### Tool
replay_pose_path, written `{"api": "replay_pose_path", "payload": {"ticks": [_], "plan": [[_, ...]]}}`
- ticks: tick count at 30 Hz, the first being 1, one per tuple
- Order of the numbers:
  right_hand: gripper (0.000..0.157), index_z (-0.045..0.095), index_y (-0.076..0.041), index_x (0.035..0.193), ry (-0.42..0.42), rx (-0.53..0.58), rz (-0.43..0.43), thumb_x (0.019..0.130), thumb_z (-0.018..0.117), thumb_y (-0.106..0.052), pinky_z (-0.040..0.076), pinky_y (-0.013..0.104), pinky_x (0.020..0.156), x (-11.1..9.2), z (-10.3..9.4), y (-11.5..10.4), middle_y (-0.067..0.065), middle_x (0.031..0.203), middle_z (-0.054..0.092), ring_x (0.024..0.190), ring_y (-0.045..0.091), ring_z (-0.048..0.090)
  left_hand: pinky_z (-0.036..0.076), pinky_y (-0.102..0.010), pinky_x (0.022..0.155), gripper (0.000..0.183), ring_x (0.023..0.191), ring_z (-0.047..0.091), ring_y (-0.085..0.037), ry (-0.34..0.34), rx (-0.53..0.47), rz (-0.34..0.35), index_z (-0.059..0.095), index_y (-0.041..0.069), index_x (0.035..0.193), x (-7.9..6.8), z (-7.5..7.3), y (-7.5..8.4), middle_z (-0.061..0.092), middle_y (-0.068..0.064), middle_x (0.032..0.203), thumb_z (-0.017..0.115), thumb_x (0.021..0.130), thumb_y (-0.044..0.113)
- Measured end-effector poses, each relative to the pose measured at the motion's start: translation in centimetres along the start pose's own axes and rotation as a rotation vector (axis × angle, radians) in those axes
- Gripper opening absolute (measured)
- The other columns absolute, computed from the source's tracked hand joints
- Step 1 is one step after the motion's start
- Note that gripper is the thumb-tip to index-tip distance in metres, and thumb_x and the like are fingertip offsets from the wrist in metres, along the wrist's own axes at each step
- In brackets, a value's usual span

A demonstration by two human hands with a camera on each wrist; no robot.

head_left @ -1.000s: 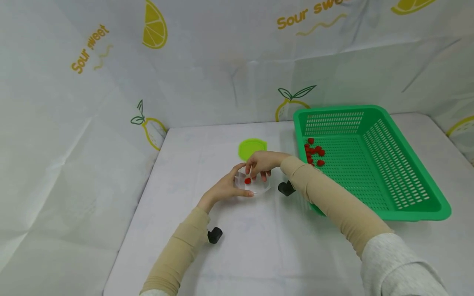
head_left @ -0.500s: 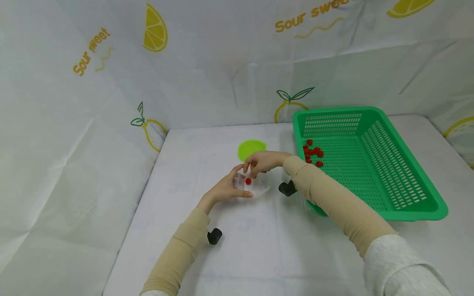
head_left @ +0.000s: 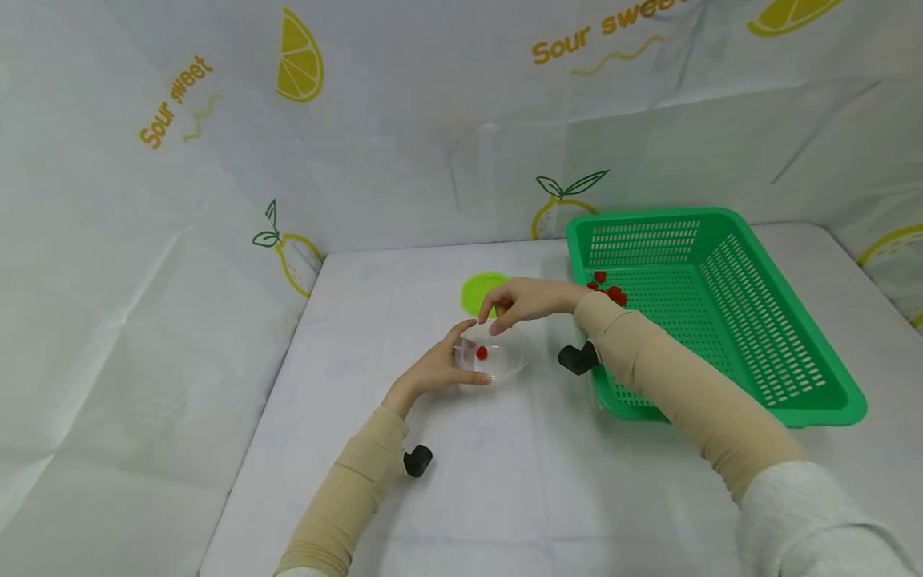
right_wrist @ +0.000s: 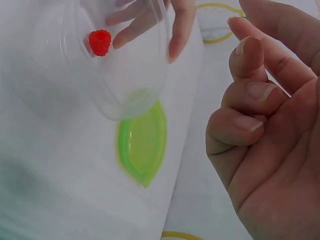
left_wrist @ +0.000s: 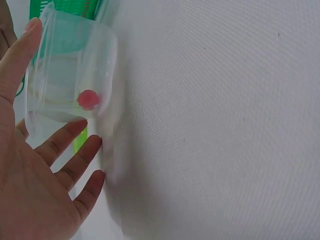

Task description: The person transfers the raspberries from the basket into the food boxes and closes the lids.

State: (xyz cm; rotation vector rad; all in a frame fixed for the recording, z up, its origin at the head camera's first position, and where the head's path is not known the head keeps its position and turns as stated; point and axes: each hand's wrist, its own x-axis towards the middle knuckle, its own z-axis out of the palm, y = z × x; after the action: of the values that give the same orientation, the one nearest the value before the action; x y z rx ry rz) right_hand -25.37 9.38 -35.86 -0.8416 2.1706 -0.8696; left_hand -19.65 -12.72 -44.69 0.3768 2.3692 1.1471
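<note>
My left hand [head_left: 437, 367] holds a clear plastic container [head_left: 509, 358] on the white table, with the thumb at its near side and fingers at the far side. One red raspberry [right_wrist: 100, 43] lies inside, and it also shows through the wall in the left wrist view. Above the container's far right side hovers my right hand [head_left: 532, 299]. Its fingers are loosely bent, and the right wrist view shows nothing between them. A yellow-green lid [right_wrist: 144, 145] lies flat just behind the container, partly covered by the right hand in the head view.
To the right stands a large green plastic basket [head_left: 800, 312] with several raspberries [head_left: 616, 295] by its left wall. The right forearm crosses over its near left corner. Black wrist devices [head_left: 418, 461] show beside both forearms. A lemon-printed white sheet [head_left: 404, 160] hangs behind the table.
My right hand has risen out of the container and moved back and to the right, leaving the raspberry inside. The left hand has stayed in place on the container.
</note>
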Motion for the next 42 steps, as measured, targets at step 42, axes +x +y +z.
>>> {"api": "replay_pose_path", "payload": {"ticks": [42], "plan": [[0.04, 0.06, -0.008, 0.116, 0.481, 0.16, 0.228, 0.089, 0.06, -0.037, 0.044, 0.037, 0.082, -12.4, -3.5, 10.7, 0.003, 0.08, 0.058, 0.091, 0.02, 0.053, 0.027, -0.051, 0.11, 0.1, 0.137, 0.033, -0.028, 0.021, 0.036, 0.008, 0.018, 0.046, 0.143, 0.0, 0.2, -0.2, 0.036, -0.008, 0.147, 0.081, 0.065, 0.048]]}}
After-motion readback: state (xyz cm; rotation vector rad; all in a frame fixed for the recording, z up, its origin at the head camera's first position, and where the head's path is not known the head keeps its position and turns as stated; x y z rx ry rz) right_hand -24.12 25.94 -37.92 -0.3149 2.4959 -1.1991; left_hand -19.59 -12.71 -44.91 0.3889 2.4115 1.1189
